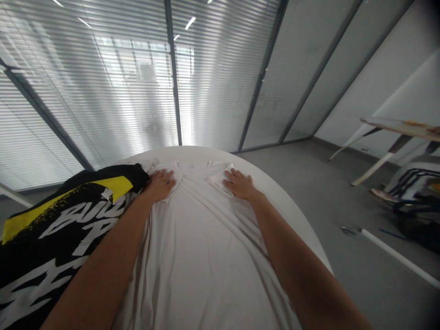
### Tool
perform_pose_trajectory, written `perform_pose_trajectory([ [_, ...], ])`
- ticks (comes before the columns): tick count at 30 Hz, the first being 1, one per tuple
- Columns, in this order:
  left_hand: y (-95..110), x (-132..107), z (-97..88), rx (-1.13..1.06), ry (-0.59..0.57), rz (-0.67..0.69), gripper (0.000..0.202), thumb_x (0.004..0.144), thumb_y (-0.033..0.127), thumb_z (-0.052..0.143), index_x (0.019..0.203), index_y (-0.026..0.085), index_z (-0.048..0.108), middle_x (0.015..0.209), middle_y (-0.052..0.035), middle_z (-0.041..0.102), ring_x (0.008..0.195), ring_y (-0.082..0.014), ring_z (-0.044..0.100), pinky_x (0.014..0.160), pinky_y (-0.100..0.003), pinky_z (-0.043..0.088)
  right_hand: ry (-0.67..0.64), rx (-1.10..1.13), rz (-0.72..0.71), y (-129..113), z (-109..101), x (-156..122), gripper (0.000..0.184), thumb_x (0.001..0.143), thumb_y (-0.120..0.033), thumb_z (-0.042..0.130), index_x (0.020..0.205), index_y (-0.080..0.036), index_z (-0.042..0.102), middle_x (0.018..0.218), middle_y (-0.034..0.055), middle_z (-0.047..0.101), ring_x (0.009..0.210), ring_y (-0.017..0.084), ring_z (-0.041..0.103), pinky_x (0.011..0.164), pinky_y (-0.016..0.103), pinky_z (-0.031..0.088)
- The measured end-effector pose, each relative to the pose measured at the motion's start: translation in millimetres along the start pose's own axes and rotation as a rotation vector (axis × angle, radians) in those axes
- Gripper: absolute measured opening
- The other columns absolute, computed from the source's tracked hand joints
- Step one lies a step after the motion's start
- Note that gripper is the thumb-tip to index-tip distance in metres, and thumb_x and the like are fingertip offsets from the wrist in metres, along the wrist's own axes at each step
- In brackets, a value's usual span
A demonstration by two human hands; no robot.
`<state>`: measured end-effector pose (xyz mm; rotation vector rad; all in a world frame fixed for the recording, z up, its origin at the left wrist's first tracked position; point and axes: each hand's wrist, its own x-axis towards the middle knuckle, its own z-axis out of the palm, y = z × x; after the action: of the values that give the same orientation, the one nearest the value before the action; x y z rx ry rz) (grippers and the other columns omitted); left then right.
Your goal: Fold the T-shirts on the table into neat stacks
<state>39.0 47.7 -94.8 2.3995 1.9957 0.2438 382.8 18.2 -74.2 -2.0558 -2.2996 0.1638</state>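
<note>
A white T-shirt lies spread over a round white table, its collar at the far end and its cloth creased in long folds. My left hand rests flat on the shirt beside the collar, fingers apart. My right hand lies flat on the other side, next to a small folded-over flap of white cloth. Neither hand grips anything. A black garment with yellow and white print lies on the table to the left, touching my left forearm.
The round white table's rim curves down to the right above a grey floor. A white pole lies on the floor. At right stand a low wooden-topped table and a dark wire frame. Glass walls with blinds run behind.
</note>
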Motion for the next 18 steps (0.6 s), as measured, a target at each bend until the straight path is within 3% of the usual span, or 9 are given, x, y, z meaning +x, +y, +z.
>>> perform_pose_trajectory([
  [5,-1,0,0.9,-0.012,0.004,-0.005,0.057,0.095,0.047,0.028,0.147,0.025,0.04,0.153,-0.0137,0.034,0.141,-0.0341,0.029,0.111,-0.055,0.023,0.041,0.076,0.053,4,1,3,0.06,0.095,-0.057,0.032,0.15,-0.032,0.032,0.161,0.0061,0.018,0.144,0.038,0.015,0.112,0.062,0.012],
  [10,-2,0,1.6,-0.029,0.014,0.006,0.058,0.094,0.047,0.029,0.146,0.024,0.041,0.152,-0.015,0.036,0.14,-0.0347,0.03,0.11,-0.055,0.024,0.096,0.063,0.17,2,-1,1,0.065,0.094,-0.059,0.033,0.151,-0.027,0.032,0.159,0.0108,0.023,0.145,0.038,0.015,0.112,0.065,0.008],
  [15,0,0,0.1,-0.031,0.003,0.006,0.057,0.094,0.045,0.029,0.146,0.024,0.04,0.151,-0.0144,0.036,0.141,-0.033,0.028,0.111,-0.053,0.022,0.212,0.068,0.108,-6,-4,-2,0.065,0.097,-0.054,0.028,0.155,-0.028,0.016,0.161,0.0071,0.018,0.146,0.032,0.015,0.114,0.06,0.008],
  [18,0,-1,-1.0,-0.039,0.0,0.003,0.056,0.094,0.045,0.03,0.145,0.024,0.041,0.151,-0.0143,0.037,0.141,-0.0325,0.028,0.111,-0.053,0.022,0.159,0.088,0.082,-13,-2,-3,0.059,0.098,-0.052,0.025,0.152,-0.028,0.026,0.159,0.009,0.023,0.144,0.033,0.021,0.113,0.06,0.012],
])
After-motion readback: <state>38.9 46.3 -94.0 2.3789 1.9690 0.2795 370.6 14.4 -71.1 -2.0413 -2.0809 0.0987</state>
